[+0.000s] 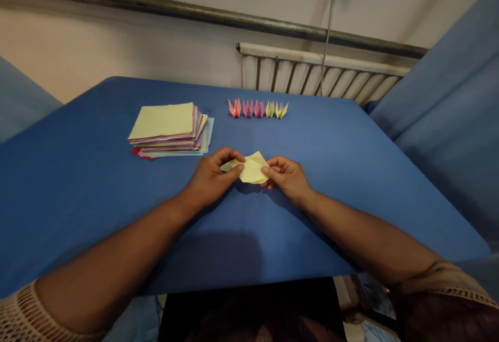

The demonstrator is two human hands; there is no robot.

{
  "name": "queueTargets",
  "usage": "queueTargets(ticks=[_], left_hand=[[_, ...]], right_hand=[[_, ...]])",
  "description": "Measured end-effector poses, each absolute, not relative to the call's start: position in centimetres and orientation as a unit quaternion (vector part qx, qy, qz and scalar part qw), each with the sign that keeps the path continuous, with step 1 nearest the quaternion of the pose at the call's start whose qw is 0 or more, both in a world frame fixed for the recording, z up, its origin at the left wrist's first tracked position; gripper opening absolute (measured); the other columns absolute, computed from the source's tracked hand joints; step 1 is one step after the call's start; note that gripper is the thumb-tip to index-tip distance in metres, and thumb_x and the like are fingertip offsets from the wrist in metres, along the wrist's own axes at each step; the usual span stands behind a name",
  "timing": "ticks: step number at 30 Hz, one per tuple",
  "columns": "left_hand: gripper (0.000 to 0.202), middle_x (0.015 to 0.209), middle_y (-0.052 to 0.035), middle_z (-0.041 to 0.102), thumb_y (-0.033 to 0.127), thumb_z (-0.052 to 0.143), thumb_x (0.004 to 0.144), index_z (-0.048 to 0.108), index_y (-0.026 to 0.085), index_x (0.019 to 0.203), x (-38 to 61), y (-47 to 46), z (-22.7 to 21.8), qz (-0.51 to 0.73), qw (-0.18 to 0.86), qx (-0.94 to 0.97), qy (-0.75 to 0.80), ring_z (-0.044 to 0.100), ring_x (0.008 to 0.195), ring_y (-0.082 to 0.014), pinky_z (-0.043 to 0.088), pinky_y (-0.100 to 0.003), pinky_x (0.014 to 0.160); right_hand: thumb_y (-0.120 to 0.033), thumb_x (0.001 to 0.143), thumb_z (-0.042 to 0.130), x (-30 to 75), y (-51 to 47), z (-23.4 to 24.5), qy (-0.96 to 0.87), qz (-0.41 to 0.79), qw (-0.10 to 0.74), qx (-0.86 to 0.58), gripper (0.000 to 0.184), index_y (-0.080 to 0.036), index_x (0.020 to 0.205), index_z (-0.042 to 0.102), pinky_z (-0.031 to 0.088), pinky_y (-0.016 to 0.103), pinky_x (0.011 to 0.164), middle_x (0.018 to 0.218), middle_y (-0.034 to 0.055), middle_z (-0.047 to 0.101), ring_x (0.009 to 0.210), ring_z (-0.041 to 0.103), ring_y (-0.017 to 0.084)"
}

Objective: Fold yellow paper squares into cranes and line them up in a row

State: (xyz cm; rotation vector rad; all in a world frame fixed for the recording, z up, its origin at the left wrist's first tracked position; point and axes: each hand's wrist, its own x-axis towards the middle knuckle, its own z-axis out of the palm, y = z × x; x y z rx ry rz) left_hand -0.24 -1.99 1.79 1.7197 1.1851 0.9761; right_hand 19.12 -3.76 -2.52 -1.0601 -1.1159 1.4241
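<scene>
Plain room: wall pipe point(218, 15), radiator point(288, 54)

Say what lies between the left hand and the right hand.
In the head view, a folded yellow paper lies between them, its sides pinched by the left hand and the right hand.

A: What's on the left arm?
B: A cream sleeve point(21, 313), lacy, with a band of long narrow slots near its edge and a net of small holes beyond.
A: And the right?
B: That sleeve's edge point(440, 282) is beige with a thin openwork trim; beside it lies dark maroon cloth point(440, 316).
A: The forearms point(128, 248)?
B: Bare, like the left hand point(214, 173) and right hand point(288, 178).
</scene>
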Motion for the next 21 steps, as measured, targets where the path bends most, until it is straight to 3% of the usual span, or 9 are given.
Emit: queueTargets(ticks=[3, 7, 15, 21], left_hand=[[0.014, 0.089, -0.0026, 0.071, 0.030, 0.066, 0.071, 0.071, 0.021, 0.080, -0.3, -2.1, 2.2, 0.347, 0.375, 0.722, 0.466, 0.064, 0.082, -0.0180, 0.049, -0.029, 0.078], [0.027, 0.091, -0.0047, 0.073, 0.034, 0.074, 0.064, 0.076, 0.021, 0.088, -0.3, -2.3, 2.8, 0.307, 0.398, 0.722, 0.475, 0.063, 0.077, -0.0190, 0.050, -0.030, 0.071], [0.045, 0.078, -0.0037, 0.069, 0.033, 0.080, 0.058, 0.075, 0.017, 0.100, -0.3, -1.7, 2.7, 0.334, 0.465, 0.638, 0.515, 0.058, 0.064, -0.0144, 0.048, -0.026, 0.059], [0.049, 0.083, -0.0051, 0.070, 0.033, 0.080, 0.061, 0.073, 0.016, 0.106, -0.3, -1.5, 2.3, 0.350, 0.501, 0.605, 0.510, 0.059, 0.066, -0.0138, 0.047, -0.026, 0.061]], right_hand=[[-0.050, 0.064, 0.081, 19.1, -3.5, -2.6, -0.444, 0.580, 0.512, -0.453, 0.040, -0.019, 0.076, 0.059, 0.045, 0.022, 0.045, 0.059, -0.0020, 0.067, 0.051, 0.063, 0.012], [-0.048, 0.063, 0.081, 19.1, -3.5, -2.6, -0.442, 0.578, 0.523, -0.444, 0.038, -0.020, 0.078, 0.060, 0.046, 0.023, 0.047, 0.060, -0.0034, 0.066, 0.051, 0.061, 0.010], [-0.038, 0.073, 0.078, 19.7, -4.4, -1.8, -0.476, 0.622, 0.518, -0.344, 0.042, -0.022, 0.109, 0.062, 0.052, 0.028, 0.067, 0.088, 0.0012, 0.073, 0.076, 0.070, 0.015], [-0.033, 0.073, 0.078, 19.6, -4.4, -2.0, -0.466, 0.624, 0.525, -0.344, 0.040, -0.023, 0.108, 0.063, 0.052, 0.028, 0.066, 0.087, 0.0004, 0.073, 0.074, 0.070, 0.014]])
